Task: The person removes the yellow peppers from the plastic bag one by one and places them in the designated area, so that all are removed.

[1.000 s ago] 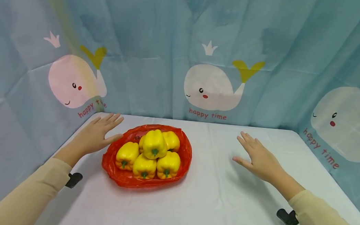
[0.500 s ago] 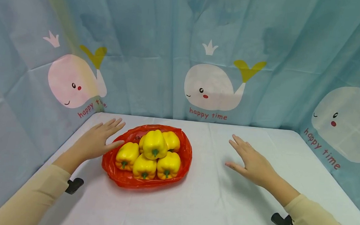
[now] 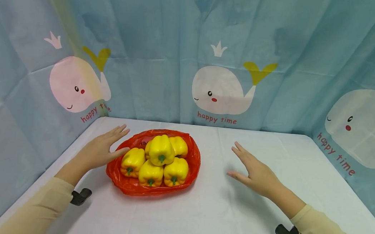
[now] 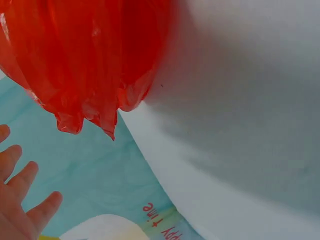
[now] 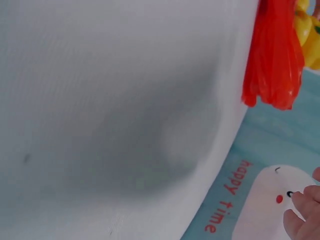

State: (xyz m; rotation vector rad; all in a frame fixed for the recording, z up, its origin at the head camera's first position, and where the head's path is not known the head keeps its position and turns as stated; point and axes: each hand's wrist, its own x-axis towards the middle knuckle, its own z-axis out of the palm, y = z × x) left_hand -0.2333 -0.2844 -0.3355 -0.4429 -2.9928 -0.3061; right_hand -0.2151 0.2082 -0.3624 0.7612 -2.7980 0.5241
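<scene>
Several yellow bell peppers (image 3: pixel 161 150) are piled in a red plastic bag (image 3: pixel 150 191), its rim spread wide, left of the table's middle in the head view. My left hand (image 3: pixel 101 149) hovers at the bag's left side, fingers extended, the thumb tip overlapping the rim; whether it touches cannot be told. To the right of the bag, well apart from it, my right hand (image 3: pixel 257 174) is held above the table with thumb and fingers spread, holding nothing. The left wrist view has the red bag's side (image 4: pixel 85 55) close by; the right wrist view catches the bag (image 5: pixel 274 60) at its upper right.
A white cloth covers the table (image 3: pixel 213 215). Behind and along both sides hangs a blue curtain (image 3: pixel 150 89) printed with whales. Black wrist cameras (image 3: pixel 81 196) sit under both cuffs.
My right hand has moved left and slightly down, towards the bag. The left hand has shifted slightly, its fingers turning more side-on. The bag and peppers have stayed in place.
</scene>
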